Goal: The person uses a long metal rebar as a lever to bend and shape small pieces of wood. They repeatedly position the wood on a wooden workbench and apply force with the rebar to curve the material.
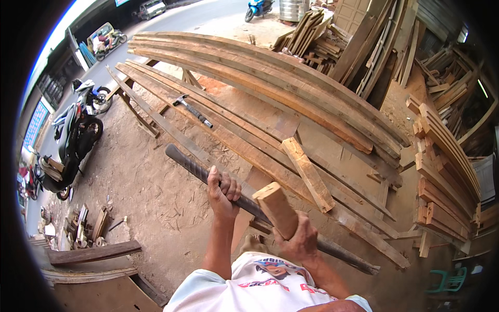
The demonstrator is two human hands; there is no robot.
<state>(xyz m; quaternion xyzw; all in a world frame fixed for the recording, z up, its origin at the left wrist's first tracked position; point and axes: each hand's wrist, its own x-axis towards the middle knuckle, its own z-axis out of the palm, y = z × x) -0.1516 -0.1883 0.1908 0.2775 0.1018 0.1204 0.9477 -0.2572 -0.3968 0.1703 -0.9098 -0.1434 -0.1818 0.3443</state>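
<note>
A long dark bar [193,165] with a wrapped upper part slants across in front of my body, its lower end reaching to the right. My left hand [223,191] is closed around the bar above its middle. In my right hand [300,236] is a short wooden block [278,207], raised over the bar, with the fingers wrapped around it. The block crosses the bar; whether they touch, I cannot tell. Ahead, a claw hammer [193,110] with a dark handle rests on the long planks [236,143]. Another wooden block [309,174] lies across those planks.
Long thick beams [260,65] lie side by side beyond the planks. A wooden trestle [138,112] supports the planks' far end. Stacked timber [447,177] stands on the right. A motorcycle [78,132] is parked on the left, near scrap wood [86,226]. A green chair [449,281] is at lower right.
</note>
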